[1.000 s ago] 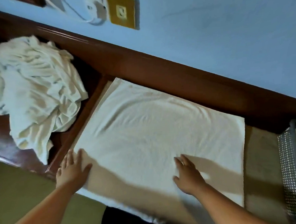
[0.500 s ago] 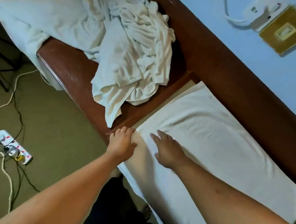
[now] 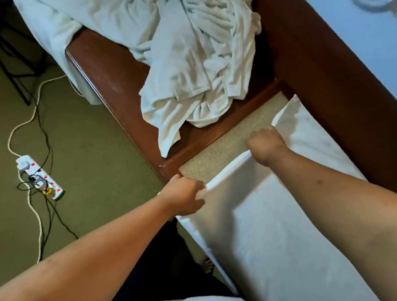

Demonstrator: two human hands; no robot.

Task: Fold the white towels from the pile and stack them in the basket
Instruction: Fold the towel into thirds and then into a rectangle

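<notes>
A white towel (image 3: 273, 218), folded into a long strip, lies on the speckled beige surface (image 3: 234, 139) and runs toward the lower right. My left hand (image 3: 184, 196) grips its near left corner. My right hand (image 3: 265, 145) grips the same end edge farther back. That end is lifted off the surface between both hands. A crumpled pile of white towels (image 3: 194, 64) sits on the dark wooden top (image 3: 109, 69) beyond the strip. The basket is out of view.
A brown wooden ledge (image 3: 328, 77) runs along the blue wall (image 3: 358, 38) on the right. On the green carpet (image 3: 81, 157) at left lie a white power strip (image 3: 40, 176) and several tangled cables. A cable hangs on the wall at the top right.
Both hands went from pressing flat on the towel to gripping its left end. That end is now raised and pulled back, baring the beige surface. The view turned left; the basket left the frame.
</notes>
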